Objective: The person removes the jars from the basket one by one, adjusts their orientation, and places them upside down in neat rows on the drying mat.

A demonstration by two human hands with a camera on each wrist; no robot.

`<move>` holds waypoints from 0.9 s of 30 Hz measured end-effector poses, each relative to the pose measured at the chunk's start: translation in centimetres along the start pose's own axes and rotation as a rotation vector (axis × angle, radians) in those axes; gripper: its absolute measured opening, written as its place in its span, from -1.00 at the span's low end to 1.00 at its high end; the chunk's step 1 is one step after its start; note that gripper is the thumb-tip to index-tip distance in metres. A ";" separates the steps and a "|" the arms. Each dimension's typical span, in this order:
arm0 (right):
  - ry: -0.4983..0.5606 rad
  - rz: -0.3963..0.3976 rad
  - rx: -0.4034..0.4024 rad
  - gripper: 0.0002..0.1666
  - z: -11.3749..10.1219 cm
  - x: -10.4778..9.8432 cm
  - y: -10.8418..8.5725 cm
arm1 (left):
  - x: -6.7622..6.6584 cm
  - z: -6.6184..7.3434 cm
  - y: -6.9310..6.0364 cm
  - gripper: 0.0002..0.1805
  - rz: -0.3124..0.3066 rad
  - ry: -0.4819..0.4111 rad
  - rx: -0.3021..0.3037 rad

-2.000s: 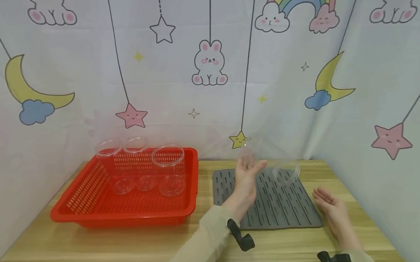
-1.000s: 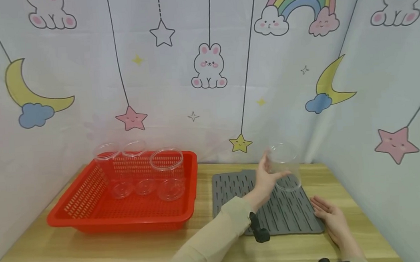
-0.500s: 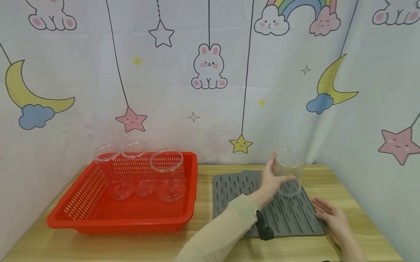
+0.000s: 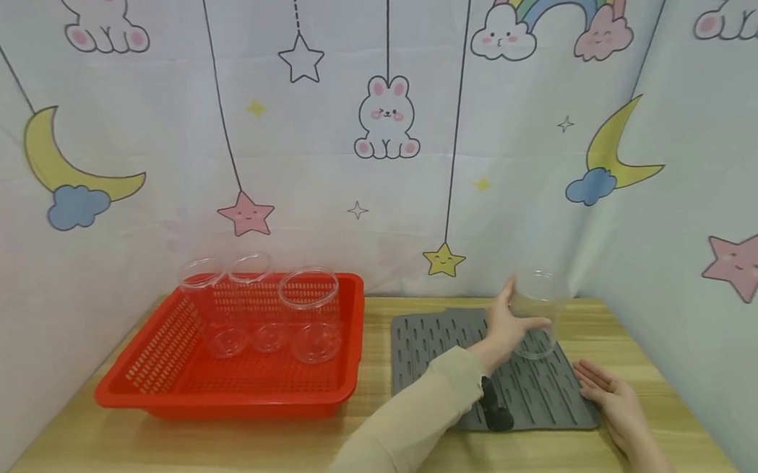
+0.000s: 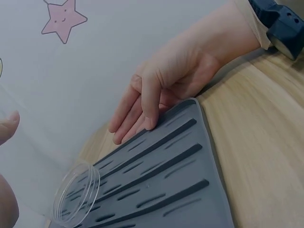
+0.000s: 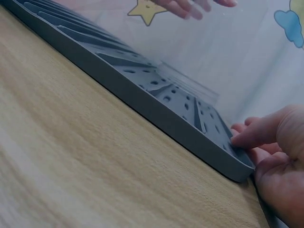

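My left hand (image 4: 508,326) grips a clear plastic cup (image 4: 540,306) round its side, thumb towards me, over the right part of the grey ridged mat (image 4: 437,334). In the left wrist view the cup's lower ring (image 5: 76,194) is at the mat surface; whether it fully rests there I cannot tell. My right hand (image 4: 613,399) lies at the mat's right edge with fingers extended. Its thumb (image 5: 151,107) touches the mat's edge, while the other fingers reach along outside it. Part of the left hand (image 6: 190,7) shows at the top of the right wrist view.
A red plastic basket (image 4: 233,403) stands on the left of the wooden table (image 4: 223,456). Three clear cups stand in it, one of them a front right cup (image 4: 317,341). A printed white curtain (image 4: 322,160) hangs behind the table and along its sides.
My left hand has carried the cup rightwards and turned it from tilted to nearly upright, lowering it to the mat's right part. The right hand has come closer to the mat's edge.
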State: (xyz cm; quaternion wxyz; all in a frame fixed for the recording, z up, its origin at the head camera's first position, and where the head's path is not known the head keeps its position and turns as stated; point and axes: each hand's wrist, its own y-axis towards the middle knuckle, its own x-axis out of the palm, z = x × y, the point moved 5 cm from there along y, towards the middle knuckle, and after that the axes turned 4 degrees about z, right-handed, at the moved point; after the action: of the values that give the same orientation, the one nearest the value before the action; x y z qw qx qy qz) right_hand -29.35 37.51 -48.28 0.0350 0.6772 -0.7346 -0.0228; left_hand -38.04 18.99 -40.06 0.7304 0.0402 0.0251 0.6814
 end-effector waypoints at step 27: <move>-0.006 0.018 0.015 -0.48 -0.1 -0.2 -0.1 | 0.3 1.2 -0.1 0.22 -0.070 0.249 -0.038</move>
State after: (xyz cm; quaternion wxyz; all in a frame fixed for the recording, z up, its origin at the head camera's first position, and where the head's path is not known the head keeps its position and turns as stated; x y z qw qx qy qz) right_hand -29.21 37.70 -48.25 0.0279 0.6709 -0.7408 -0.0188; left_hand -37.81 19.25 -38.85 0.7457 -0.0593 0.1039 0.6554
